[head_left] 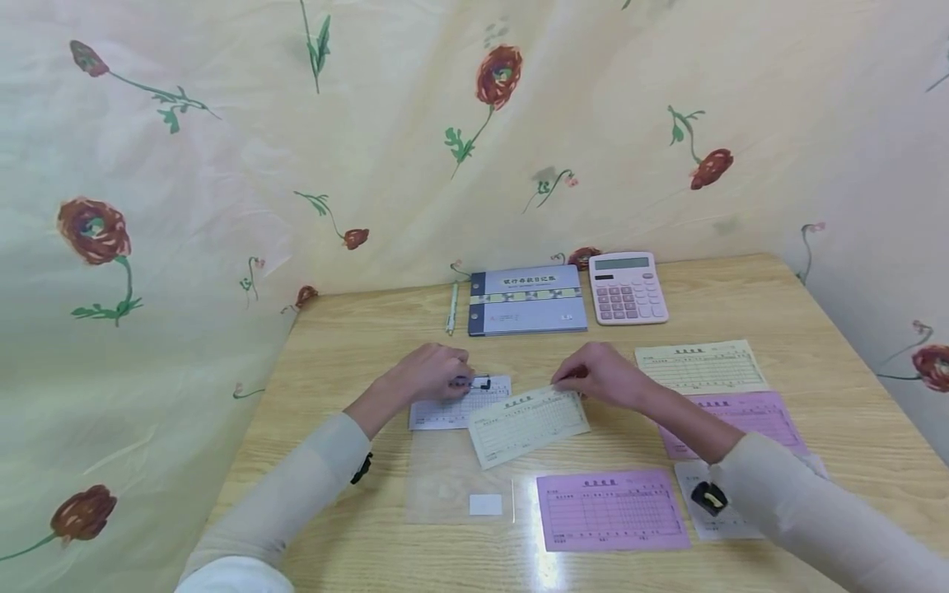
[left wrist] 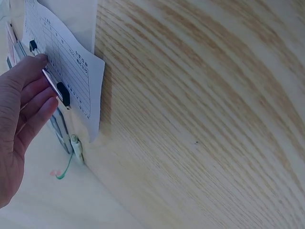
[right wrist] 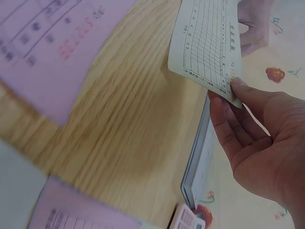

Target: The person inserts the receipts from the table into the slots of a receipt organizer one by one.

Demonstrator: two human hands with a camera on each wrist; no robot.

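Observation:
My left hand (head_left: 433, 372) grips the metal clip (head_left: 480, 384) of a clear clipboard (head_left: 437, 486). In the left wrist view the thumb lies on top of the clip, with fingers curled beneath its black-tipped bar (left wrist: 61, 93). Beneath the clip is a white printed form (head_left: 437, 417). Between thumb and fingers, my right hand (head_left: 604, 375) pinches the upper right corner of a pale green receipt slip (head_left: 528, 428). That slip slants over the clipboard and overlaps the white form in the head view. A small white label (head_left: 485, 505) shows near the clipboard's lower edge.
A pink form (head_left: 613, 511) lies right of the clipboard, beside a white form (head_left: 700, 502) partly under the right sleeve. Farther right are a pale yellow form (head_left: 700, 366) and another pink form (head_left: 749, 416). A pen (head_left: 452, 309), blue ledger book (head_left: 528, 301) and pink calculator (head_left: 628, 288) line the back.

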